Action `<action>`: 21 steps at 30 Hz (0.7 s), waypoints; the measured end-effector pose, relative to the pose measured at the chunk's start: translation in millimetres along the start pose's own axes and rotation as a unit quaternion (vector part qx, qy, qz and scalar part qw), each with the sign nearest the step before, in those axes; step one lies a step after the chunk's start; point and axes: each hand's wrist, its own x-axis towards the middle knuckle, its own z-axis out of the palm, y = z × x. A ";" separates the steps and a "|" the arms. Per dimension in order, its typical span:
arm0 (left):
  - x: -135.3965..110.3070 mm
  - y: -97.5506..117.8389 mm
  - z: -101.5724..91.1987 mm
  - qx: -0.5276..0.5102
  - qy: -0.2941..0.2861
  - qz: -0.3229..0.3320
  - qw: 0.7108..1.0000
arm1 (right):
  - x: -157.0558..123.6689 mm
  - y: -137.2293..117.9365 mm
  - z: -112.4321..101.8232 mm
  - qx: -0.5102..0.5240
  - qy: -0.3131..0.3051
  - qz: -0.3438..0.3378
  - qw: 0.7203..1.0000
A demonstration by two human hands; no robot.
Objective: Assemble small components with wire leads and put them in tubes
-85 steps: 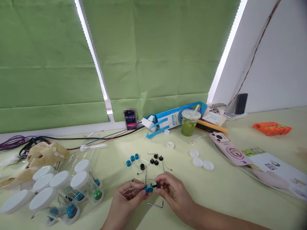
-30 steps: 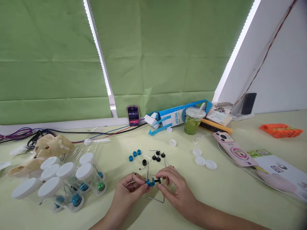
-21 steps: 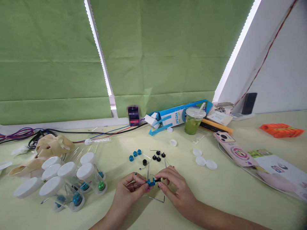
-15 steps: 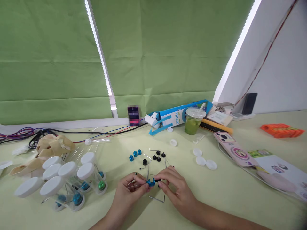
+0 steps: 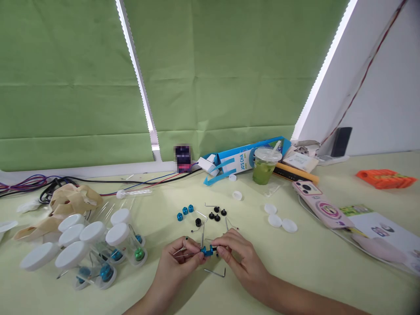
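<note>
My left hand is closed, its thumb and finger pinching a small blue metal fitting. Thin wire-like strands pass between its other fingers. From the opposite side, my right hand pinches a small black piece that sits against the fitting's right end; its exact kind is partly covered by the fingers. An L-shaped hex key lies just below both hands. Beyond them are several small black knob-like parts, a larger black part and three blue fittings.
Several clear tubes with white caps stand at the left, holding blue or green parts. White caps, a phone and a cup of green drink are to the right. Cables run along the back.
Hardly anything differs. The right fingertips have shifted very slightly at the black piece, while the left hand keeps its hold on the blue fitting.
</note>
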 end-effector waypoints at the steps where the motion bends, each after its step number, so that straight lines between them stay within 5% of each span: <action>1: 0.5 -1.1 -1.0 0.002 -0.006 0.002 1.000 | 0.0 -0.6 -0.1 -0.003 -0.002 0.002 1.000; 21: -0.2 -5.6 -3.7 0.014 -0.018 0.003 1.000 | -2.7 -5.6 -0.5 -0.024 0.001 -0.018 1.000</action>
